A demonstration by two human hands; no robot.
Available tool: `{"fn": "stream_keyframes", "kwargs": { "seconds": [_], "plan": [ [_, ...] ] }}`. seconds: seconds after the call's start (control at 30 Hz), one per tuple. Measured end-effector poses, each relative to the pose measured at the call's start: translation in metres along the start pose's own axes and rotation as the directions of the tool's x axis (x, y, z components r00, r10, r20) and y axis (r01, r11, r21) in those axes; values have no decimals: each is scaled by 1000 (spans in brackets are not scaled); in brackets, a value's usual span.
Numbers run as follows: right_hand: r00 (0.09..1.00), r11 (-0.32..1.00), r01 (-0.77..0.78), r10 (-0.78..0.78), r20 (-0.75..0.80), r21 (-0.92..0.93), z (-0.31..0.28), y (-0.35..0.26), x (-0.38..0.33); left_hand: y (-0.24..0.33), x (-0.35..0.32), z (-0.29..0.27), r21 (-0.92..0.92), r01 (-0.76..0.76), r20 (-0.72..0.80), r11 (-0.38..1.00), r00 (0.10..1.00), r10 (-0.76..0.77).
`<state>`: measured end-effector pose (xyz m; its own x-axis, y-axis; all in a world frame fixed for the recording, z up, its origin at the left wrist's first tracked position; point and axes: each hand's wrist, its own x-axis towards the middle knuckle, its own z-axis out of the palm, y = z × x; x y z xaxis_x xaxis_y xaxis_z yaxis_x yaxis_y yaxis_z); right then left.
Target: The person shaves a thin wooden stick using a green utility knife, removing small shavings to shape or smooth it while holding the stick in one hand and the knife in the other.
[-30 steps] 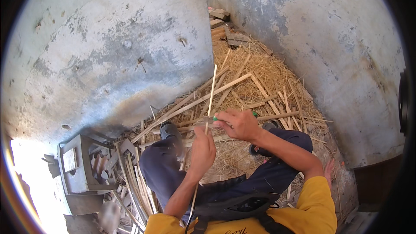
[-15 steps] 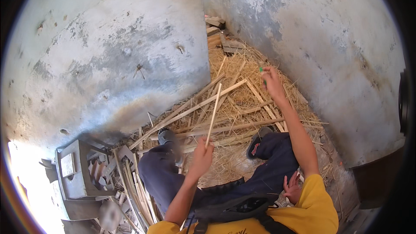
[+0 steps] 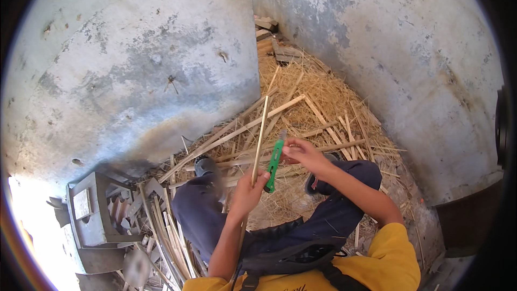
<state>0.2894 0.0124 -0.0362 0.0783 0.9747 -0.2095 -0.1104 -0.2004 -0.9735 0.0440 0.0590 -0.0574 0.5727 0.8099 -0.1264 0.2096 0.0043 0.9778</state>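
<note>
My left hand (image 3: 246, 196) is closed around a thin pale wooden strip (image 3: 261, 134), which slants upward in front of me and runs down past my left forearm. A green utility knife (image 3: 275, 164) stands almost upright beside the strip. My right hand (image 3: 304, 155) pinches its upper end with bent fingers, near the grey blade tip (image 3: 283, 133). The lower end of the knife comes close to my left thumb; whether they touch I cannot tell. Beneath both hands, straw-like shavings (image 3: 285, 205) cover the floor between my legs.
Loose wooden strips (image 3: 237, 136) lie crossed over a shavings heap (image 3: 328, 94) in the corner. Two worn walls (image 3: 129, 64) close in ahead. At the left are a grey box-like frame (image 3: 91, 210) and a strip bundle (image 3: 169, 231). Planks (image 3: 285, 54) lie at the back.
My right hand has come back toward me and left with the knife, beside the strip. The strip has shifted slightly left. Another hand, seen earlier by my right elbow, is out of view.
</note>
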Motion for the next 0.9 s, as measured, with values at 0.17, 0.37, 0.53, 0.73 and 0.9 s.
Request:
{"fn": "stream_keyframes", "kwargs": {
  "seconds": [0.17,0.37,0.53,0.73,0.9],
  "plan": [
    [900,584,43,-374,-222,-811,-90,-57,-84,3,-8,-15,32,86,-71,996,994,-83],
    [704,587,-615,108,-702,-527,-232,-1,-240,18,-13,-10,22,97,-31,995,995,-96],
    [439,699,-696,594,-674,163,-139,58,-303,14,-14,-10,-63,49,-58,997,997,-53],
    [425,866,-205,498,-756,456,-90,156,-309,14,-14,-12,-24,88,-24,996,996,-88],
    [264,925,-208,-258,-929,-316,-191,202,-325,15,-13,-8,-36,38,-34,999,999,-39]
  ]
}}
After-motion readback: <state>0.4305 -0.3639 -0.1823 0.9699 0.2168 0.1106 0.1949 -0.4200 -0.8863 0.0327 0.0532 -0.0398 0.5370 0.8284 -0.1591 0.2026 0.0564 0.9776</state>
